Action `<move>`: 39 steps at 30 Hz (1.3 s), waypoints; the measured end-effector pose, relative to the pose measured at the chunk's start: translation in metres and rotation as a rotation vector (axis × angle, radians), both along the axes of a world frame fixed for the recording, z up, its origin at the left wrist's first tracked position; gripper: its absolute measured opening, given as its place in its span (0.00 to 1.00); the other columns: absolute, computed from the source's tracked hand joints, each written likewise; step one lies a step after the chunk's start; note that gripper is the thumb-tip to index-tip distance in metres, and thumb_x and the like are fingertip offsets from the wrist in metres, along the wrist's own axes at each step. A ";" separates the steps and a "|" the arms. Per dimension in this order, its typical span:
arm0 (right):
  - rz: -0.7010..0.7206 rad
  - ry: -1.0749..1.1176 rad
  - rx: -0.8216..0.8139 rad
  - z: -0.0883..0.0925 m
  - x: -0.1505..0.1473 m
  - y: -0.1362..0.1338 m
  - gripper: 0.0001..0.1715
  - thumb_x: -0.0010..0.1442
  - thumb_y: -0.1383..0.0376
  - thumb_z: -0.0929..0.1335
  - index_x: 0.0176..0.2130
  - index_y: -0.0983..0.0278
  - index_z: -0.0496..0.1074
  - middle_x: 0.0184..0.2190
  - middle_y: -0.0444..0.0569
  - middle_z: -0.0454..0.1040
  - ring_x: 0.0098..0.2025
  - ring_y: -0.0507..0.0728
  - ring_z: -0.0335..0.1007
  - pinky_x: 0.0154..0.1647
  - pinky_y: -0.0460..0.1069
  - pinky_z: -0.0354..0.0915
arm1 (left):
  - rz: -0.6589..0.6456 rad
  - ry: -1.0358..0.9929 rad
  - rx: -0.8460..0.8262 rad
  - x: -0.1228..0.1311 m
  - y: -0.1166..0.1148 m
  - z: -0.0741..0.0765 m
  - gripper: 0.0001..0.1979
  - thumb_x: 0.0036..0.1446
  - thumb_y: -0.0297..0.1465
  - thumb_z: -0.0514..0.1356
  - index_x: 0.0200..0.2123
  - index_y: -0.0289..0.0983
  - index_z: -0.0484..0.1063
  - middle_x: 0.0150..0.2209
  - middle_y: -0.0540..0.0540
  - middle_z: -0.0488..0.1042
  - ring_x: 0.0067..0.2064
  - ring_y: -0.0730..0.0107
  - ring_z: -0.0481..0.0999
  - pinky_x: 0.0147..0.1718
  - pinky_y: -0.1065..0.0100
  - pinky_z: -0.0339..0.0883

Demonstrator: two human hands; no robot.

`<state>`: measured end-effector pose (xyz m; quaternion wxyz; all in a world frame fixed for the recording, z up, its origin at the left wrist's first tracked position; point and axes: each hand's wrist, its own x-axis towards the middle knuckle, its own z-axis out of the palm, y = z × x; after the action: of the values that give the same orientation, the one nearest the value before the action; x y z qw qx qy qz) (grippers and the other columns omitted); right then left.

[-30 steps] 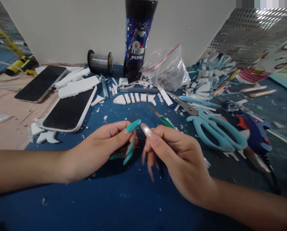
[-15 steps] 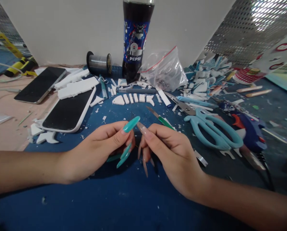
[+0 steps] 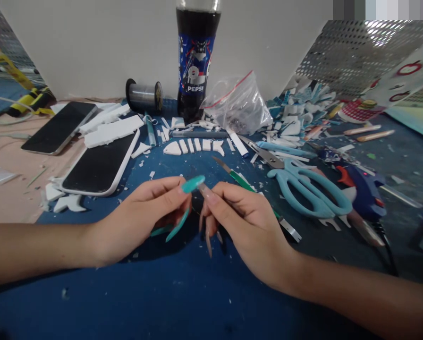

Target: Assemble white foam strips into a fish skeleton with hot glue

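Observation:
My left hand (image 3: 155,208), with long turquoise nails, pinches thumb against fingers above the blue mat (image 3: 126,302). Facing it, my right hand (image 3: 240,217), with long clear nails, is closed in the same way. The fingertips of both nearly meet; whatever lies between them is too small or hidden to make out. Just beyond, white foam pieces (image 3: 193,145) lie in a row shaped like a fish skeleton, with head, ribs and tail. A green-handled craft knife (image 3: 240,180) rests partly behind my right hand.
Blue-handled scissors (image 3: 308,189) and a blue glue gun (image 3: 363,189) lie right. At left are two phones (image 3: 100,165). Behind stand a Pepsi bottle (image 3: 196,61), a wire spool (image 3: 144,96) and a zip bag (image 3: 241,106). Foam scraps (image 3: 300,118) are heaped back right.
Both hands stay pinched close together, with only a slight shift of the fingers to the left. The whole view has moved a little; the things on the mat lie as before.

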<state>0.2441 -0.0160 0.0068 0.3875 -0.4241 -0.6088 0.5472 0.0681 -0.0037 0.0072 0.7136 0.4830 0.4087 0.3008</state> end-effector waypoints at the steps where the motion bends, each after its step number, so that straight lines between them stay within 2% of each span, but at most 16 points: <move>1: 0.006 -0.003 0.006 0.000 0.000 0.000 0.25 0.67 0.61 0.62 0.20 0.65 0.64 0.17 0.39 0.66 0.18 0.43 0.64 0.21 0.39 0.63 | 0.000 0.011 0.012 0.000 0.000 -0.001 0.17 0.60 0.41 0.57 0.24 0.36 0.62 0.21 0.55 0.58 0.22 0.81 0.55 0.21 0.77 0.51; 5: 0.037 0.011 -0.017 0.000 0.001 0.001 0.23 0.67 0.60 0.62 0.21 0.65 0.64 0.17 0.39 0.65 0.17 0.44 0.65 0.21 0.39 0.63 | 0.017 0.058 0.162 -0.004 0.001 -0.001 0.17 0.62 0.38 0.56 0.24 0.37 0.61 0.21 0.56 0.57 0.22 0.82 0.54 0.19 0.77 0.50; 11: 0.013 -0.013 -0.085 -0.001 0.000 0.002 0.22 0.66 0.57 0.63 0.23 0.65 0.66 0.16 0.40 0.66 0.16 0.45 0.63 0.18 0.41 0.59 | 0.162 0.214 0.669 -0.016 0.002 0.014 0.16 0.63 0.39 0.56 0.24 0.38 0.63 0.23 0.54 0.61 0.24 0.80 0.58 0.20 0.74 0.54; 15: 0.016 0.054 -0.115 -0.003 0.000 0.002 0.23 0.67 0.55 0.62 0.26 0.65 0.69 0.19 0.42 0.67 0.20 0.46 0.63 0.21 0.42 0.61 | 0.216 0.298 0.871 -0.018 0.000 0.022 0.15 0.64 0.38 0.54 0.25 0.38 0.62 0.25 0.54 0.62 0.24 0.80 0.59 0.23 0.73 0.58; 19: 0.074 0.155 -0.115 -0.001 0.002 0.001 0.24 0.68 0.53 0.59 0.32 0.64 0.72 0.24 0.44 0.72 0.24 0.46 0.65 0.21 0.40 0.59 | 0.156 0.403 0.992 -0.016 0.003 0.021 0.14 0.64 0.30 0.53 0.24 0.38 0.61 0.21 0.55 0.60 0.22 0.82 0.57 0.20 0.76 0.55; 24: 0.200 0.289 -0.221 0.000 0.005 0.002 0.21 0.65 0.53 0.63 0.29 0.65 0.70 0.16 0.39 0.66 0.15 0.44 0.61 0.14 0.39 0.57 | 0.064 0.544 1.108 -0.013 0.006 0.020 0.13 0.63 0.29 0.52 0.25 0.37 0.61 0.21 0.56 0.60 0.21 0.82 0.57 0.18 0.76 0.55; 29: 0.107 0.298 -0.244 0.000 0.003 0.004 0.20 0.65 0.57 0.65 0.25 0.64 0.66 0.14 0.37 0.64 0.12 0.44 0.60 0.12 0.39 0.58 | 0.002 0.614 1.108 -0.014 0.004 0.019 0.13 0.64 0.27 0.51 0.25 0.37 0.60 0.21 0.56 0.60 0.20 0.82 0.58 0.19 0.76 0.55; 33: 0.068 0.315 -0.229 -0.002 0.001 0.005 0.20 0.65 0.58 0.64 0.24 0.64 0.66 0.14 0.38 0.65 0.13 0.45 0.60 0.13 0.39 0.61 | 0.070 0.695 1.175 -0.016 0.008 0.016 0.12 0.66 0.32 0.48 0.29 0.38 0.61 0.22 0.55 0.62 0.21 0.79 0.60 0.20 0.74 0.56; 35: 0.039 0.331 -0.211 -0.004 0.001 0.005 0.20 0.66 0.58 0.64 0.25 0.64 0.67 0.14 0.38 0.65 0.13 0.44 0.60 0.14 0.39 0.61 | 0.081 0.803 1.267 -0.017 0.015 0.015 0.11 0.66 0.33 0.47 0.30 0.38 0.61 0.22 0.54 0.61 0.21 0.77 0.58 0.21 0.72 0.55; 39: -0.025 0.309 -0.192 -0.008 0.003 0.004 0.20 0.66 0.60 0.64 0.25 0.65 0.69 0.16 0.40 0.67 0.16 0.45 0.61 0.17 0.39 0.60 | -0.058 1.166 1.560 -0.020 0.037 0.009 0.11 0.63 0.31 0.48 0.27 0.38 0.61 0.24 0.48 0.65 0.29 0.68 0.64 0.26 0.66 0.55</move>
<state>0.2466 -0.0116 -0.0012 0.4410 -0.3776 -0.4814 0.6566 0.0478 0.0335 0.0163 -0.1142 0.9029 0.3718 0.1831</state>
